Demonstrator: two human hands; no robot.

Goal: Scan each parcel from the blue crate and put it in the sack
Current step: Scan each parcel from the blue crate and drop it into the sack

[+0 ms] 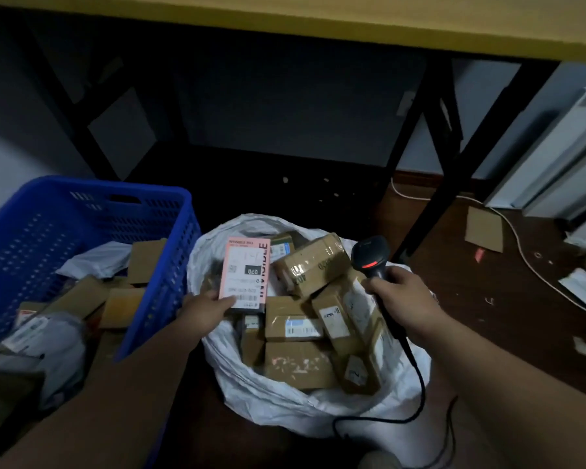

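Observation:
My left hand (205,311) pinches the lower edge of a flat pink parcel (246,274) with a white label, held upright over the left side of the white sack (274,406). The sack stands open on the floor and holds several brown cardboard parcels (310,264). My right hand (401,292) grips a black barcode scanner (369,257) above the sack's right side, its head pointing toward the pink parcel. To the left stands the blue crate (156,282), with brown boxes and grey mailer bags inside.
A yellow-topped table (352,22) with black legs spans the back. The scanner's black cable (416,384) trails over the sack to the floor. A white cable, a piece of cardboard (483,230) and white panels lie on the wooden floor at right.

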